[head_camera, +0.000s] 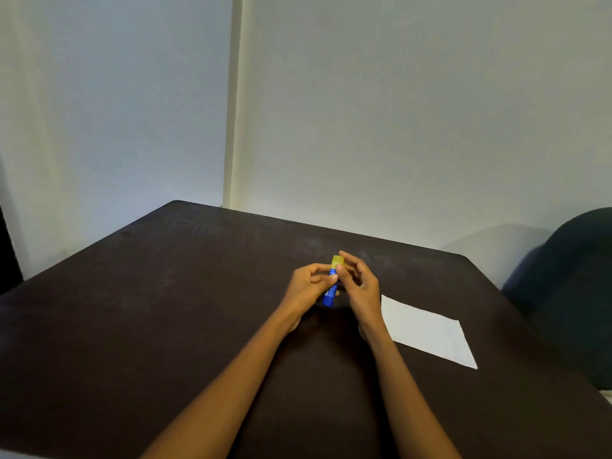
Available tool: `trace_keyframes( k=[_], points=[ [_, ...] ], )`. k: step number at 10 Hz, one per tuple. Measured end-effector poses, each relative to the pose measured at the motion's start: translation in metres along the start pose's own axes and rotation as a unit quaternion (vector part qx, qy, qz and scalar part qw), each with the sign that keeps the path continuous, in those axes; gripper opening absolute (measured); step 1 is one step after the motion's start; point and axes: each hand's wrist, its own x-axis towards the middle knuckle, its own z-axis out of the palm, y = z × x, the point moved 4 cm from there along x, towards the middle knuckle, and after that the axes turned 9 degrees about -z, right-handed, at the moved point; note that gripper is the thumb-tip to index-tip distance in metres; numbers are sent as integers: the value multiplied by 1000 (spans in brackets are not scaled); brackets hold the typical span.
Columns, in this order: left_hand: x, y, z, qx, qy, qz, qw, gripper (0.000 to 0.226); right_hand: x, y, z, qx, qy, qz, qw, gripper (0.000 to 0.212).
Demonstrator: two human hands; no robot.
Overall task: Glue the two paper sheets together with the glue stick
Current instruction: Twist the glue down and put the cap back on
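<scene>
Head view: task barely started. Glue stick [332, 285] is held upright above the middle of the worktop [165, 309], yellow cap [337, 261] on. Left hand [309, 288] grips the blue body; right hand [359, 283] has fingertips pinched at the cap, likely about to pull it. Paper [429, 331] lies flat near the right edge, no glue visible; can't tell if it's one sheet or two stacked.

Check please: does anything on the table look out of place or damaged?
Nothing stands out. The paper lies flat on the table, and both hands, left hand and right hand, hold the glue stick.
</scene>
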Motion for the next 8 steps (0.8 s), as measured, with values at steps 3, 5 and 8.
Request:
trace_keyframes(
  k=[3,5,8],
  points=[
    [0,7,-9,4,104,77,992,23,-8,-8,7,-64,-71,-68,993,46],
    [3,4,-5,4,68,50,996,27,-9,-1,12,-124,-120,-51,984,60],
    [2,0,-4,-11,57,21,998,33,-8,2,12,-153,-125,-39,979,66]
  ],
)
